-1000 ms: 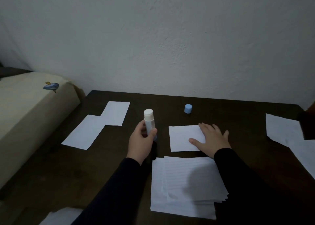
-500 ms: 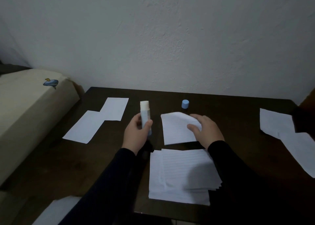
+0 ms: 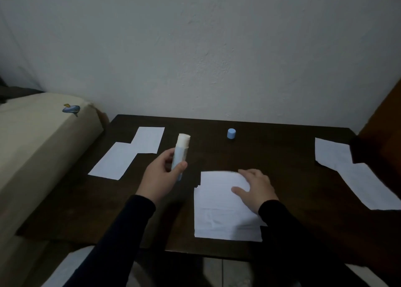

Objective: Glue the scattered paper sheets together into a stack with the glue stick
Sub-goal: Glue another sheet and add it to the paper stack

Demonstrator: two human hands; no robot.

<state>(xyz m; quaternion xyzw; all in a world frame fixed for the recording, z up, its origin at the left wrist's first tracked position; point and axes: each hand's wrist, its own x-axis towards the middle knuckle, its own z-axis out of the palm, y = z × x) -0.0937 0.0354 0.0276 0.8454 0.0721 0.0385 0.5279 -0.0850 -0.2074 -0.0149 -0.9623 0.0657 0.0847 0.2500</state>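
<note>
My left hand [image 3: 159, 178] grips an uncapped blue glue stick [image 3: 181, 154] upright above the dark table [image 3: 282, 156], its white tip pointing up. A stack of white sheets [image 3: 219, 217] lies near the table's front edge. My right hand [image 3: 255, 188] rests flat on the small white sheet [image 3: 217, 181] now lying on top of the stack. Two loose sheets [image 3: 128, 154] overlap at the left of the table. Two more loose sheets [image 3: 355, 173] lie at the right.
The glue stick's blue cap [image 3: 231, 133] stands at the back middle of the table. A beige mattress [image 3: 32, 139] borders the table's left side. A white wall rises behind. More paper [image 3: 65, 269] lies on the floor at lower left.
My right hand lifted the small sheet from the table and brought it back onto the stack, where it now presses it. My left hand kept the glue stick, tilting it slightly.
</note>
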